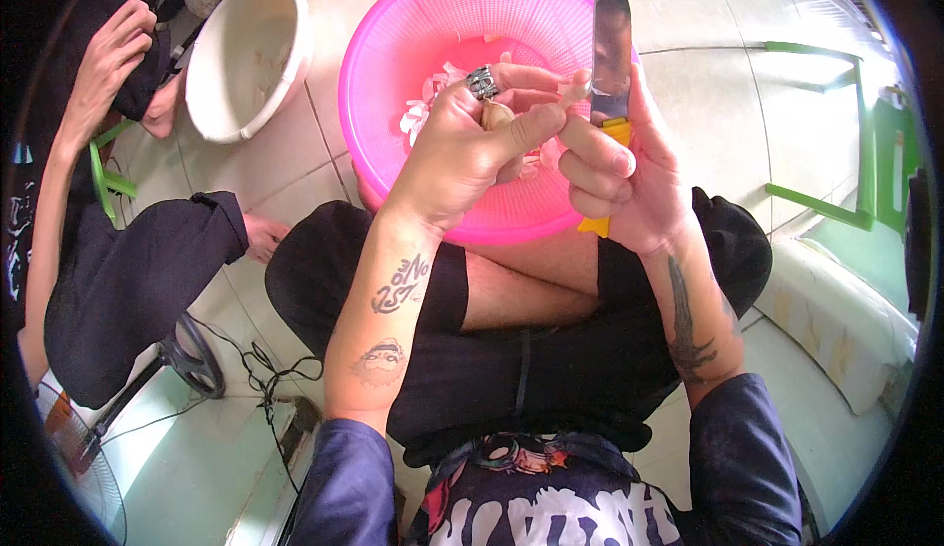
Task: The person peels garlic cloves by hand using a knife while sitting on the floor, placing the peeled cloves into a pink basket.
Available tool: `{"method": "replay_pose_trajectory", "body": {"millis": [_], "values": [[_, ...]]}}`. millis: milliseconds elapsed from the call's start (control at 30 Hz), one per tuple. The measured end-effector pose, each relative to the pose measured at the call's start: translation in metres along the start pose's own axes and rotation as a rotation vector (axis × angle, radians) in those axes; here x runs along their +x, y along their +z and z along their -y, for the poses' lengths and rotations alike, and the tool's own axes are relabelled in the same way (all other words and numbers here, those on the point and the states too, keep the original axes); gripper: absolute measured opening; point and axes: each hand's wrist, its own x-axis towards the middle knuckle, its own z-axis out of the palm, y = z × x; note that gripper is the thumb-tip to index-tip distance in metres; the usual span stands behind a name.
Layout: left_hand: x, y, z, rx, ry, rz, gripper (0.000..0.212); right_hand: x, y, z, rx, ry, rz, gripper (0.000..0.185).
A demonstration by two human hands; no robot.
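Note:
My left hand (472,140), with a silver ring, holds a garlic piece (498,114) in its curled fingers. Its thumb and a fingertip pinch a small pale clove (574,94). My right hand (627,170) grips the yellow handle (616,131) of a knife, and its index finger lies close by the clove. The wide blade (612,45) points away from me, upright in the picture, beside the clove. Under both hands is a pink plastic colander (361,140) with papery garlic skins (414,120) inside.
A white basin (295,52) stands on the tiled floor at the upper left. Another person's hand (118,52) and dark-clothed leg are on the left, near a fan and a black cable (258,369). Green stool legs (818,207) and a pale padded object (833,317) lie to the right.

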Motion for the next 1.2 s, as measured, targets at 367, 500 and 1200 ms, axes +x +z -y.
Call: {"method": "replay_pose_trajectory", "body": {"millis": [367,500,1200], "values": [[0.001,-0.036,-0.006,-0.172,0.300,0.095,0.033,0.017,-0.016,0.010,-0.957,-0.204,-0.483,0.034],[-0.004,-0.025,-0.006,-0.204,0.392,0.151,0.029,0.029,-0.039,-0.014,-1.864,-0.334,-0.606,0.038],[0.001,-0.010,0.008,-0.042,0.437,-0.060,0.040,0.023,-0.002,-0.008,-1.248,-0.672,-0.432,0.021]]}}
